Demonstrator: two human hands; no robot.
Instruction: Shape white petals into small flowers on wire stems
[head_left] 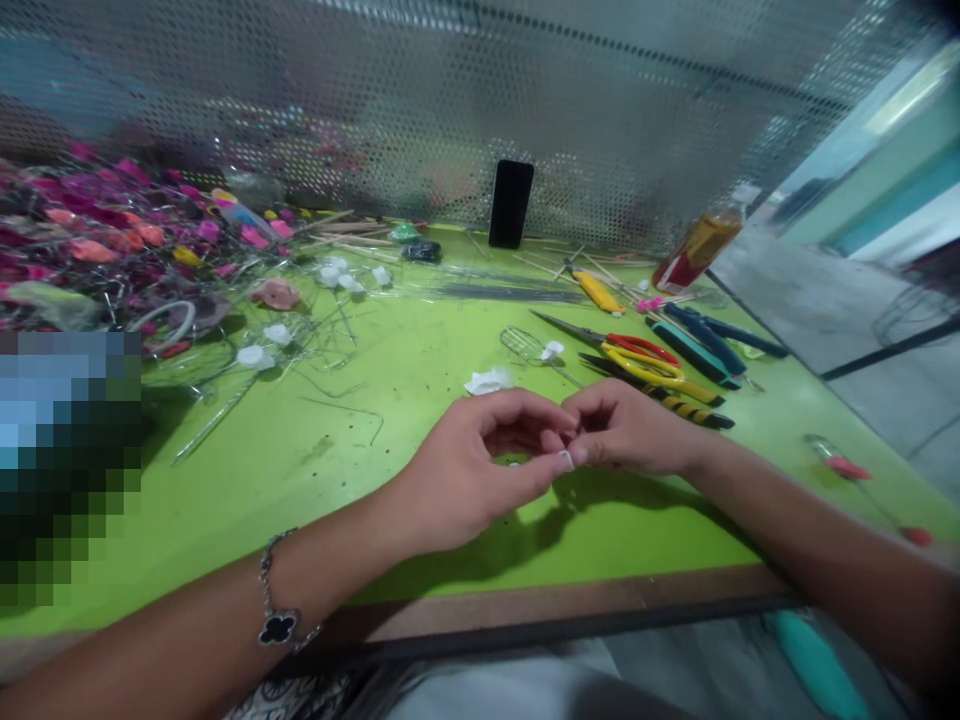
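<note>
The left hand (465,465) and the right hand (626,430) float over a bright green table (360,480), low in the middle of the picture. Both hands curl, and their fingertips (571,440) meet in a tight pinch. A tiny pale bit (566,459) shows at the pinch, but it is too small to tell if it is a held thing or just a fingernail. A silver bracelet (276,590) with a black clover sits on the left wrist. Just above the hands lies a white scrap of cloth (487,381). Near it is a small loop of wire (521,344) with a white bit on it. To the right are scissors with red handles (637,348), a tool with yellow handles (645,368), and pliers with black and yellow handles (694,408). A big heap of pink cloth flowers (105,230) fills the upper left. White petals (255,357) and thin wires lie beside it. A black phone (511,204) stands against a metal sheet with holes (375,100) at the top. A bottle of yellow liquid (697,250) lies at the upper right.
</note>
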